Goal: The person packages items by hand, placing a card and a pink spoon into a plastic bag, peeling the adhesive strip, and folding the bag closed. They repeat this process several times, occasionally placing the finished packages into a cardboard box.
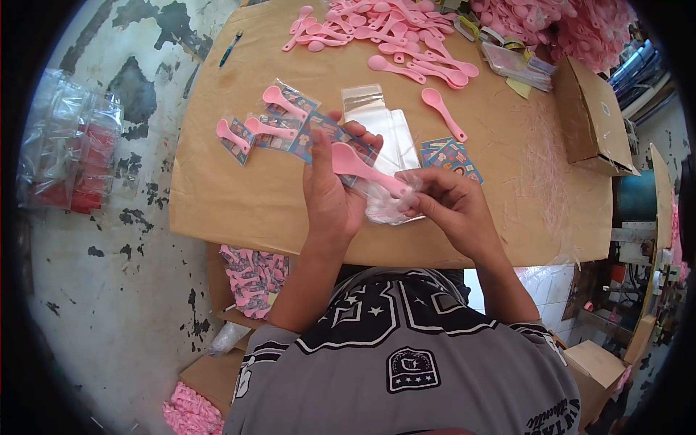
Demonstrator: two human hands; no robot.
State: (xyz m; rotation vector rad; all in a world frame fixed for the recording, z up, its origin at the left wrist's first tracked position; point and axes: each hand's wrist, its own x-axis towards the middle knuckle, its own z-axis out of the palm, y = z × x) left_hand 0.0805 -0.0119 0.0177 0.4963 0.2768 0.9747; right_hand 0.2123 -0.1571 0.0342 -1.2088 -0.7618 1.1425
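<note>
A pink spoon [370, 171] lies tilted in a clear plastic bag with a printed blue card [330, 133] behind its bowl. My left hand [335, 190] grips this bagged spoon and card from the left, thumb in front and fingers behind. At the handle end, my right hand [455, 206] pinches the crumpled clear plastic [395, 205]. Beneath both hands is a stack of clear bags [395, 134]. Several bagged spoons with cards [272, 127] lie to the left. Loose blue cards [453, 159] and a single pink spoon [442, 114] are right of the stack.
A heap of pink spoons [384, 25] covers the table's [239, 196] far side. An open cardboard box [591, 116] stands at the right edge. A pen [230, 48] lies far left. Below the table, a box holds bagged spoons [254, 279].
</note>
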